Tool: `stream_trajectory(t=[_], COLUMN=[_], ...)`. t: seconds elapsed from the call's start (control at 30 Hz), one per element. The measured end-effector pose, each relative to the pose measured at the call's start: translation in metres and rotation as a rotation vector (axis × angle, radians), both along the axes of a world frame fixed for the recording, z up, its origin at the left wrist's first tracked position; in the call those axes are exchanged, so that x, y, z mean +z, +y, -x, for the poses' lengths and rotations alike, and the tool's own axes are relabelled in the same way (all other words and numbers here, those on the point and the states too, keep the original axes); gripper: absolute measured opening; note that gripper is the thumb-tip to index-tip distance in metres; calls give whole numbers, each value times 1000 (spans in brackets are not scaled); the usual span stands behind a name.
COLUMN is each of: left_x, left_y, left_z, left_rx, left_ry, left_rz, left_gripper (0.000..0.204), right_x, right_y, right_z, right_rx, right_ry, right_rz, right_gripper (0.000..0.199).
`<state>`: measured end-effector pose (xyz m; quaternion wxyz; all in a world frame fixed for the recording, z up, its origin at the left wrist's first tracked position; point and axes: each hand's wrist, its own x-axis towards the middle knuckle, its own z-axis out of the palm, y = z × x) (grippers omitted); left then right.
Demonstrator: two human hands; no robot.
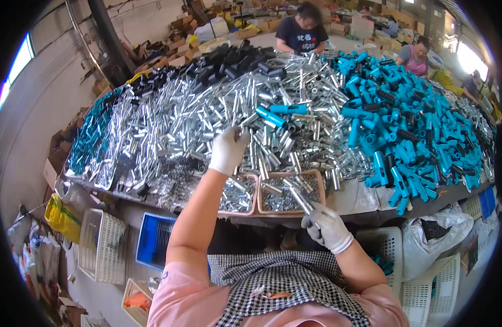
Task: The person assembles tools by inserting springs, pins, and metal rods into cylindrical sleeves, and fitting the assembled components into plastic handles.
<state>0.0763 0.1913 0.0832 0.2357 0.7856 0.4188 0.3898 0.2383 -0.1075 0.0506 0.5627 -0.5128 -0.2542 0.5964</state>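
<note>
My left hand [229,151], in a white glove, reaches over the near side of a big heap of loose silvery metal tubes and rods [191,114]. Its fingers are curled in at the heap; whatever is in them is hidden. In my right hand [328,228], gloved too, is a shiny metal tube [301,199], held slanting up and left over the table's front edge. Beneath the tube is a pinkish tray [323,188] of small metal parts. Beside it stands a second tray [256,201] with more metal pieces. Two teal tubes [271,116] lie on the heap beyond my left hand.
Teal plastic handles [392,120] are piled at the right, black ones [229,62] at the back. Below the table edge are a white basket [112,248], a blue crate [153,240] and a white sack [439,234]. Two co-workers [301,34] [417,57] are across the table.
</note>
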Motion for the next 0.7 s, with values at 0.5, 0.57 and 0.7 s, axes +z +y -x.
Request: stream_trajectory(t=[0.5, 0.57, 0.7], left_x=[-66, -63, -56], left_y=[-15, -21, -39], left_z=[32, 25, 20], left_rx=[-122, -173, -238], left_ry=[-747, -772, -786], left_rz=[1164, 1209, 1214], left_gripper=[32, 31, 30], right_x=[-21, -57, -37], right_y=[36, 51, 89], right_z=[1, -9, -3], right_rx=[-120, -132, -233], right_ry=[-75, -235, 41], right_rz=[-18, -303, -287], right_gripper=[11, 16, 24])
